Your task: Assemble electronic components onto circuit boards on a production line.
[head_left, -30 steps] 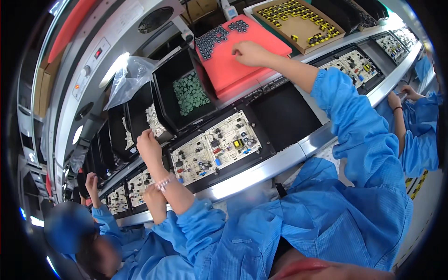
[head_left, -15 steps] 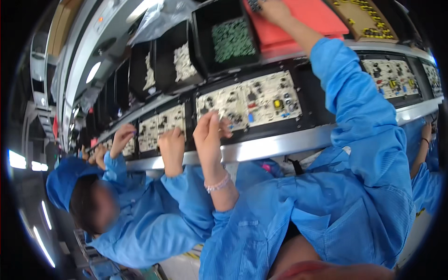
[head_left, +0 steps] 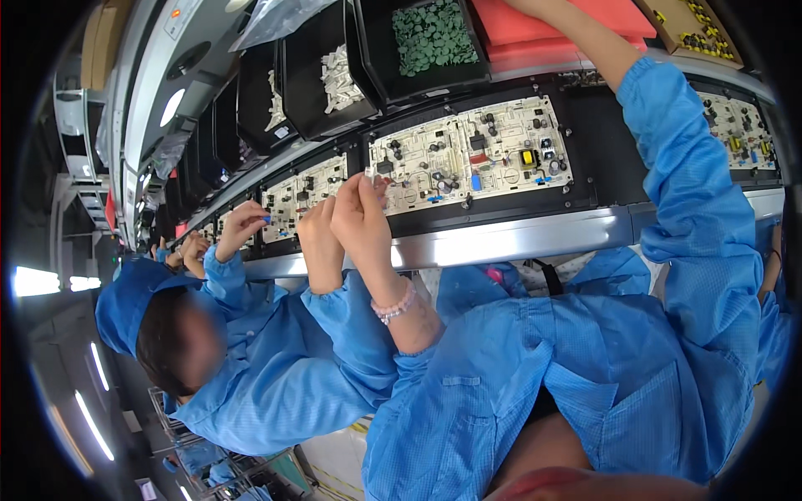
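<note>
My left hand (head_left: 361, 209), with a beaded bracelet at the wrist, is raised at the left end of a pale circuit board (head_left: 510, 129). Its fingers are pinched together; whatever they hold is too small to make out. The board lies in a black tray (head_left: 501, 215) and carries black, blue, yellow and red components. My right arm reaches far forward over red foam sheets (head_left: 576, 25). Only the base of my right hand (head_left: 535, 7) shows at the top edge, its fingers cut off from view.
Black bins hold green disc-shaped parts (head_left: 434, 37) and white parts (head_left: 338, 79). A cardboard box (head_left: 693, 33) of yellow-and-black parts stands far right. Close on my left, a co-worker's hand (head_left: 317, 234) nearly touches mine. A metal rail (head_left: 518, 238) runs along the front.
The view has shifted, so the boards and bins sit further right and higher. My left fingers have drawn closer together. My right hand, earlier at dark parts on the foam, is now mostly out of view.
</note>
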### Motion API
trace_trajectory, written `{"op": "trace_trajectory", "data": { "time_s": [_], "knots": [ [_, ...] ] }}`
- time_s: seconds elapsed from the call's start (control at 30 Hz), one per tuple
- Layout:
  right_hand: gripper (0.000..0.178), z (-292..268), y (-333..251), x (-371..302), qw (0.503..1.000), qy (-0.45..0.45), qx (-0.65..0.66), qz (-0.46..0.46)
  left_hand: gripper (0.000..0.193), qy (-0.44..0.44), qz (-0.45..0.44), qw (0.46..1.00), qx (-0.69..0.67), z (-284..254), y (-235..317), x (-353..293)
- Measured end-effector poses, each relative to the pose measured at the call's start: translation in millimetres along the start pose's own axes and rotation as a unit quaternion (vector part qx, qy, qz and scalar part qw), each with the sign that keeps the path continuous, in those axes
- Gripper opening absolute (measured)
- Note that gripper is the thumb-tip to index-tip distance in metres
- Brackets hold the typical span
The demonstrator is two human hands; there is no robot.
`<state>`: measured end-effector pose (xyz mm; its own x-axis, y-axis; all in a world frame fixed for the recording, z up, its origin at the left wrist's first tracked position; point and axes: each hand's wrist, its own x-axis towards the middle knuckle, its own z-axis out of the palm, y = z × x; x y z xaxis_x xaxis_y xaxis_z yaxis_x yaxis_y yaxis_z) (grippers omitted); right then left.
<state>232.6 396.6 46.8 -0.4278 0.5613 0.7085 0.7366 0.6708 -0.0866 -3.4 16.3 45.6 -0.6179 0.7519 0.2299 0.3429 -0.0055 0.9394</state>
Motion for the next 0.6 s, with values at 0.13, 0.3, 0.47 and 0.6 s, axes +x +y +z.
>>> {"op": "trace_trajectory", "data": {
  "time_s": [0.13, 0.3, 0.47, 0.6],
  "knots": [
    [0.02, -7, 2, -10, 0.927, 0.145, 0.328, -0.111, 0.018, 0.032, 0.123, 0.96, 0.249, 5, -1, 15],
    [0.018, -55, -33, -22, 0.984, 0.036, 0.173, 0.026, 0.013, 0.022, 0.141, 0.915, 0.378, 4, -8, 39],
    [0.021, -104, -80, -53, 0.932, -0.084, 0.351, -0.028, 0.018, 0.002, 0.057, 0.885, 0.463, 3, 5, 55],
    [0.02, -149, -103, -79, 0.924, -0.196, 0.329, 0.022, 0.02, -0.058, 0.016, 0.851, 0.522, 6, 6, 83]
  ]
}}
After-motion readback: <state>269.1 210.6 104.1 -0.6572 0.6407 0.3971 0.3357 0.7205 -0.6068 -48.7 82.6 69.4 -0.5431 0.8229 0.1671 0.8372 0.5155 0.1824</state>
